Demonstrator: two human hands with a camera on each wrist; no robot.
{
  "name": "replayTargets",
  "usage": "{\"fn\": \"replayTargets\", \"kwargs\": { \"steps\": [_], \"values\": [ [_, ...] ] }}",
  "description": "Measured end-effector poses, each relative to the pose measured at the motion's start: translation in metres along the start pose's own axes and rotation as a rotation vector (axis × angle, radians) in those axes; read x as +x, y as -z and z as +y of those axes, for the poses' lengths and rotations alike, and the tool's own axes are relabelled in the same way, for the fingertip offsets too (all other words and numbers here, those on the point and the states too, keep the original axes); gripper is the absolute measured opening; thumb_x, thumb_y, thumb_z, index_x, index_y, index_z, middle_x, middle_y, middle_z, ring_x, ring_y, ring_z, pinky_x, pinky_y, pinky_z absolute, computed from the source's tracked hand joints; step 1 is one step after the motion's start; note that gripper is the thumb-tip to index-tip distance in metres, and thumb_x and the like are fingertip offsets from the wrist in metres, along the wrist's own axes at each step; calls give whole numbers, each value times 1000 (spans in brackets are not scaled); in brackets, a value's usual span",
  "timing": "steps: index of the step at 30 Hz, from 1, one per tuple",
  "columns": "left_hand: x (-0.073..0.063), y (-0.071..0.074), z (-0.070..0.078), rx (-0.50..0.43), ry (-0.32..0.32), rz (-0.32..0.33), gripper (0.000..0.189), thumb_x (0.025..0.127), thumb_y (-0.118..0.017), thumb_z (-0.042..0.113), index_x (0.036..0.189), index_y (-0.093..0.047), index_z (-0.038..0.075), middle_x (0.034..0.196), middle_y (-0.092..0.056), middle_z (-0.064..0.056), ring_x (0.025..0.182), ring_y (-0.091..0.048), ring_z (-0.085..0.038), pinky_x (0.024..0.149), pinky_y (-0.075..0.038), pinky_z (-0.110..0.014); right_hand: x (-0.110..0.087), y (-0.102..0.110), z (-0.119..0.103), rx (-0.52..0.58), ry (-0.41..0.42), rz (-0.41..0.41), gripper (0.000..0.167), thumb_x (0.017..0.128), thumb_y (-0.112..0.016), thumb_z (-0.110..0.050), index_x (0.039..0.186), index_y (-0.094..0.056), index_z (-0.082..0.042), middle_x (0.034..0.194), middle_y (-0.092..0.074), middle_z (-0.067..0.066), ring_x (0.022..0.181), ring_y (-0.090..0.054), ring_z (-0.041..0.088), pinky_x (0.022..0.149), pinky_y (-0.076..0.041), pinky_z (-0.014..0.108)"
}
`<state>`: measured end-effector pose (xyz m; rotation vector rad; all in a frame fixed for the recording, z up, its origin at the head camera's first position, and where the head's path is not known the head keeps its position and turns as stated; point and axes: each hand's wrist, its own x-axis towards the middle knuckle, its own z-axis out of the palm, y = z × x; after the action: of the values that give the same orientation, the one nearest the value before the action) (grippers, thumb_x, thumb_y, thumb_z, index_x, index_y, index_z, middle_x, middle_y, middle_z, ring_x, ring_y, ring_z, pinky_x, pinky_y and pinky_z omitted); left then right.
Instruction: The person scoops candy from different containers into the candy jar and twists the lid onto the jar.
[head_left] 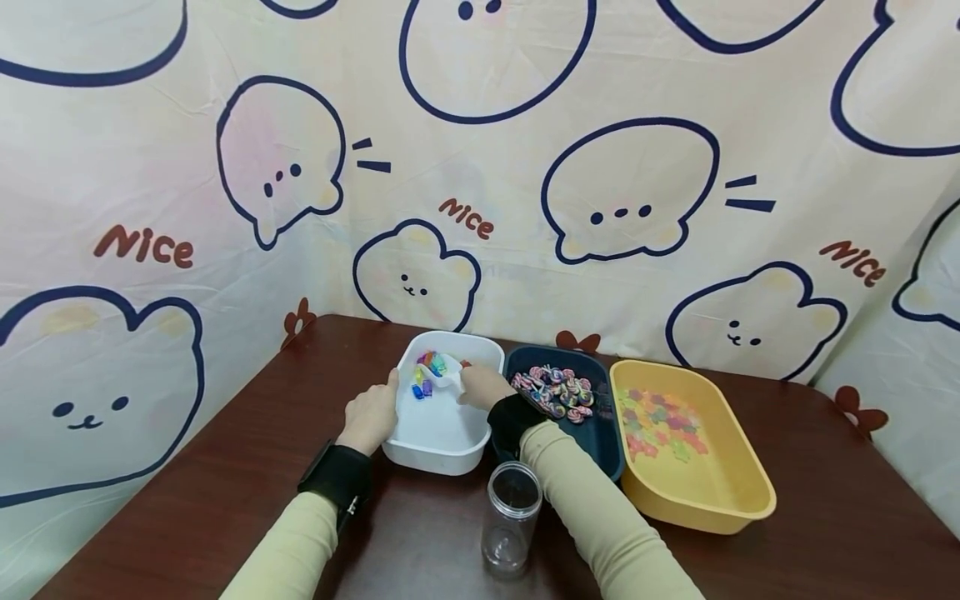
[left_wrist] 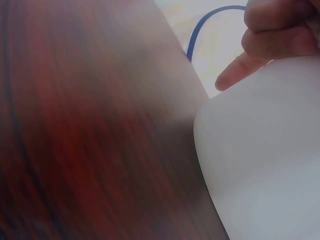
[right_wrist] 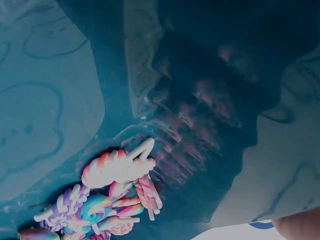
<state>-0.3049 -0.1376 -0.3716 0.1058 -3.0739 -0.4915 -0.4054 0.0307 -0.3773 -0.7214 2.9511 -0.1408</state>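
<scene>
A white plastic tub (head_left: 435, 460) stands at the table's middle left, with small shiny coloured pieces (head_left: 422, 389) gathered toward its back left. My left hand (head_left: 371, 415) grips the tub's left rim. In the left wrist view, the same hand (left_wrist: 282, 32) shows curled fingers at the edge of the white wall (left_wrist: 250, 150). Inside the tub, my right hand (head_left: 483, 387) holds a white scoop (head_left: 444, 372), its head over the coloured pieces. Only a sliver of a right finger (right_wrist: 300, 227) shows at the lower corner of the right wrist view.
A dark blue tub (head_left: 603, 454) under my right wrist holds several swirled lollipop-shaped pieces (head_left: 555, 390). Right of it, a yellow tub (head_left: 720, 504) contains translucent pastel pieces (head_left: 663, 423). An uncovered clear jar (head_left: 510, 529) stands in front, between my forearms. A patterned cloth (head_left: 510, 275) hangs behind the table.
</scene>
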Motion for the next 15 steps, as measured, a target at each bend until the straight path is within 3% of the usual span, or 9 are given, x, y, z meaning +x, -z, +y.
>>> {"fn": "replayTargets", "kwargs": {
  "steps": [6,8,9,12,15],
  "values": [
    [1,-1,-1,2,-1,-3,57,103,-54,6,156,-36,-2,125,-67,-26,94,-67,-36,81,-57,-50,103,-95,71,-57,87,96,23,85,-84,-25,90,-70,-8,83,-69,3,72,-57,16,71,-49,30],
    [1,-1,-2,1,0,-2,57,103,-55,6,156,-36,-2,125,-67,-26,93,-67,-36,81,-57,-50,111,-100,75,-59,81,86,23,85,-84,-26,92,-71,-8,84,-69,3,73,-58,16,72,-49,31],
    [1,-1,-2,1,-1,-2,57,103,-55,6,156,-36,-2,125,-67,-26,92,-67,-36,81,-57,-50,105,-95,71,-56,82,84,22,86,-83,-25,92,-71,-8,82,-68,2,72,-57,16,71,-49,30],
    [2,-1,-2,-5,1,-5,58,102,-56,7,156,-36,-2,126,-66,-27,92,-67,-36,82,-58,-50,164,-143,106,-75,70,65,26,84,-84,-34,94,-73,-12,83,-68,0,74,-59,18,74,-51,33],
    [2,-1,-2,-7,5,-7,58,102,-56,6,156,-36,-2,127,-66,-26,93,-67,-36,81,-57,-50,199,-173,129,-96,88,89,26,82,-85,-37,92,-72,-16,83,-68,-2,73,-58,16,75,-51,33]
  ]
}}
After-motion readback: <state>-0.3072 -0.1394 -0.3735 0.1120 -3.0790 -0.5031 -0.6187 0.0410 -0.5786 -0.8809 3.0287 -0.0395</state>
